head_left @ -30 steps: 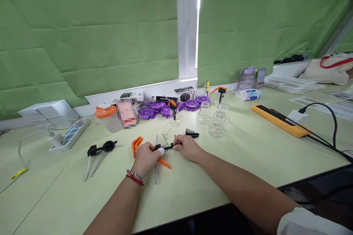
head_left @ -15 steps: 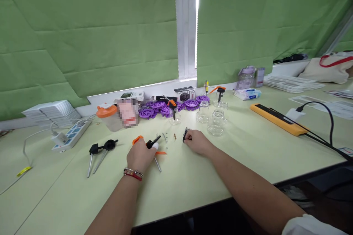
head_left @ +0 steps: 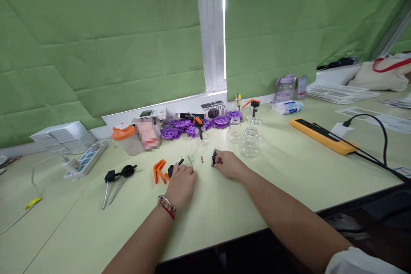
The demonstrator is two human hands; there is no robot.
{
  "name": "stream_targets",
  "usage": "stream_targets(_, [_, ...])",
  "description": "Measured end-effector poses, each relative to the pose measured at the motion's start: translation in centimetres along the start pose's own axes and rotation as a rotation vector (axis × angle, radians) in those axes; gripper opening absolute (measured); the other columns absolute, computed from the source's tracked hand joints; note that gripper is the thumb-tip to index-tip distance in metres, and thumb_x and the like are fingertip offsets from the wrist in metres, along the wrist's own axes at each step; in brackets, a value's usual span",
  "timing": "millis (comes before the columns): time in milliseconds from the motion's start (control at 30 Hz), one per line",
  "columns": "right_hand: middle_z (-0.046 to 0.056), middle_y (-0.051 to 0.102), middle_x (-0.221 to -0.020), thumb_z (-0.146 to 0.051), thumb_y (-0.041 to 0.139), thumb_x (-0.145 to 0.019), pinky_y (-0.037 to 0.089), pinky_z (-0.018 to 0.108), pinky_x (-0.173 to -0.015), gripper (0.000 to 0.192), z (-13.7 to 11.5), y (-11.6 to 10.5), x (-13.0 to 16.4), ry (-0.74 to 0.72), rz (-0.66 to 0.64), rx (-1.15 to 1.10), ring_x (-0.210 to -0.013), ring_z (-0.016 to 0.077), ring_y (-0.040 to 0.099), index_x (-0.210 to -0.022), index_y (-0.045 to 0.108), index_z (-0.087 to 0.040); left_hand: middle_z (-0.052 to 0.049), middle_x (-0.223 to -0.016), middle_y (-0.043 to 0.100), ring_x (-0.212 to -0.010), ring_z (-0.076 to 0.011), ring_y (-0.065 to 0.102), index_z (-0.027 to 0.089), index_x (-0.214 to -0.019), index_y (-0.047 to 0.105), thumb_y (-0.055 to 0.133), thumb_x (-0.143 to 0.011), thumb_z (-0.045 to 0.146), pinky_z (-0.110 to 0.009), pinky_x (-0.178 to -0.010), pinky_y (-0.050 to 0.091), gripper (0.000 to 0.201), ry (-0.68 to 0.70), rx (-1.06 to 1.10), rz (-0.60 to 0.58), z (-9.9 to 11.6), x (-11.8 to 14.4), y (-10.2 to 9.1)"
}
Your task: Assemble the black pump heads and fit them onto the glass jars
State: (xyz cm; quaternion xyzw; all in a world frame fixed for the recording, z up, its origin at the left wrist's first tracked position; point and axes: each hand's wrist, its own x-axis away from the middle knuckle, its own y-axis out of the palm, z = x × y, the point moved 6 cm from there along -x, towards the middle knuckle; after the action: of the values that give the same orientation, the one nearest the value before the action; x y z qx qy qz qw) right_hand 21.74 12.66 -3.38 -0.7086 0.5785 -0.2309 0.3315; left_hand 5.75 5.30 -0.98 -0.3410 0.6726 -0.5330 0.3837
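Note:
My left hand (head_left: 181, 185) lies palm down on the table, fingers stretched forward and slightly apart. Its fingertips reach a black part with a rod-like end (head_left: 176, 166), and an orange piece (head_left: 167, 176) shows partly beneath. Just left of it rest orange bent levers (head_left: 159, 171). My right hand (head_left: 229, 164) has its fingers pinched on a small black part (head_left: 213, 161) in a cluster, with small coil springs (head_left: 218, 151) just behind. Between the hands lie thin metal pins (head_left: 190, 160) and small brass-coloured pieces (head_left: 202, 159).
Black holders with metal legs (head_left: 120, 175) lie left. Behind are purple wheel-like parts (head_left: 183, 127), glass jars (head_left: 248, 142), a jar with an orange-levered mechanism (head_left: 199, 130) and an orange-lidded container (head_left: 126, 139). A power strip (head_left: 88, 160) sits left, a yellow-orange device (head_left: 324, 137) right.
My left hand has moved right and toward me, off the orange levers, which now show more fully. My right hand stays at the black parts. The view has shifted slightly.

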Motion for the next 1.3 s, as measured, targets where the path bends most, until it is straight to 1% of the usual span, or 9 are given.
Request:
stream_targets(100, [0.002, 0.064, -0.074, -0.019, 0.064, -0.072, 0.036, 0.023, -0.056, 0.002, 0.0, 0.0, -0.1, -0.006, -0.013, -0.003, -0.064, 0.0132, 0.054, -0.071, 0.062, -0.018, -0.009, -0.094, 0.058, -0.096, -0.0235, 0.048, 0.018, -0.086, 0.061, 0.040, -0.081, 0.004, -0.041, -0.089, 0.030, 0.026, 0.000, -0.021, -0.006, 0.3, -0.7, -0.2])
stream_targets(233, [0.002, 0.065, -0.075, -0.018, 0.065, -0.071, 0.035, 0.023, -0.056, 0.003, 0.0, -0.1, -0.1, -0.004, -0.012, -0.005, -0.065, 0.0134, 0.054, -0.070, 0.062, -0.018, -0.011, -0.100, 0.057, -0.099, -0.0247, 0.048, 0.018, -0.088, 0.063, 0.040, -0.079, 0.004, -0.043, -0.091, 0.029, 0.029, -0.018, -0.046, -0.076, 0.3, -2.4, -0.3])
stream_targets(467, [0.002, 0.064, -0.072, -0.019, 0.066, -0.071, 0.035, 0.023, -0.056, 0.006, -0.2, -0.2, -0.1, -0.010, -0.026, -0.015, -0.065, 0.0138, 0.054, -0.067, 0.061, -0.017, -0.014, -0.095, 0.058, -0.097, -0.0273, 0.050, 0.016, -0.088, 0.065, 0.043, -0.072, 0.001, -0.043, -0.086, 0.030, 0.031, -0.101, -0.028, -0.154, -0.7, -4.4, 0.0])
stream_targets(567, [0.002, 0.063, -0.071, -0.020, 0.067, -0.072, 0.035, 0.023, -0.056, 0.008, -0.2, -0.3, -0.1, -0.008, -0.037, -0.016, -0.064, 0.0136, 0.054, -0.066, 0.061, -0.017, -0.013, -0.096, 0.058, -0.096, -0.0260, 0.050, 0.016, -0.092, 0.063, 0.044, -0.071, 0.001, -0.041, -0.086, 0.030, 0.033, -0.101, 0.000, -0.100, -0.3, -4.6, -0.2])
stream_targets(700, [0.002, 0.063, -0.069, -0.021, 0.066, -0.073, 0.034, 0.023, -0.056, 0.008, -0.2, -0.3, -0.1, -0.032, -0.055, -0.010, -0.063, 0.0128, 0.053, -0.067, 0.062, -0.018, -0.009, -0.096, 0.059, -0.093, -0.0217, 0.050, 0.018, -0.094, 0.064, 0.044, -0.076, 0.005, -0.037, -0.085, 0.029, 0.030, -0.013, 0.090, 0.007, 1.4, -5.3, -0.7])
stream_targets(833, [0.001, 0.064, -0.067, -0.022, 0.066, -0.071, 0.033, 0.023, -0.055, 0.006, -0.3, -0.5, -0.1, -0.054, -0.049, 0.011, -0.062, 0.0129, 0.053, -0.066, 0.063, -0.019, -0.008, -0.089, 0.060, -0.087, -0.0213, 0.051, 0.017, -0.081, 0.067, 0.048, -0.078, 0.012, -0.037, -0.081, 0.030, 0.020, 0.051, 0.146, -0.006, 2.6, -6.3, -0.1])
stream_targets(933, [0.000, 0.065, -0.068, -0.023, 0.068, -0.068, 0.033, 0.023, -0.054, 0.004, -0.1, -0.8, -0.1, -0.043, -0.046, -0.001, -0.062, 0.0134, 0.055, -0.068, 0.066, -0.020, -0.008, -0.085, 0.061, -0.084, -0.0209, 0.052, 0.017, -0.073, 0.068, 0.048, -0.079, 0.012, -0.037, -0.079, 0.030, 0.021, 0.045, 0.163, -0.022, 2.5, -6.6, 0.4])
stream_targets(1167, [0.000, 0.067, -0.069, -0.021, 0.074, -0.063, 0.034, 0.024, -0.055, 0.006, 0.3, -1.5, -0.4, -0.034, -0.041, 0.031, -0.064, 0.0145, 0.057, -0.066, 0.069, -0.022, -0.009, -0.082, 0.062, -0.083, -0.0202, 0.052, 0.018, -0.072, 0.068, 0.046, -0.074, 0.006, -0.036, -0.077, 0.030, 0.025, 0.010, 0.139, -0.047, 1.4, -5.8, 0.5])
stream_targets(1300, [0.000, 0.067, -0.069, -0.019, 0.074, -0.063, 0.035, 0.025, -0.057, 0.006, 0.2, -1.5, -0.6, -0.060, -0.020, 0.072, -0.066, 0.0159, 0.058, -0.064, 0.070, -0.022, -0.009, -0.081, 0.063, -0.083, -0.0207, 0.053, 0.017, -0.070, 0.067, 0.045, -0.073, 0.006, -0.037, -0.077, 0.031, 0.025, -0.002, 0.112, -0.018, 0.9, -5.4, 0.4])
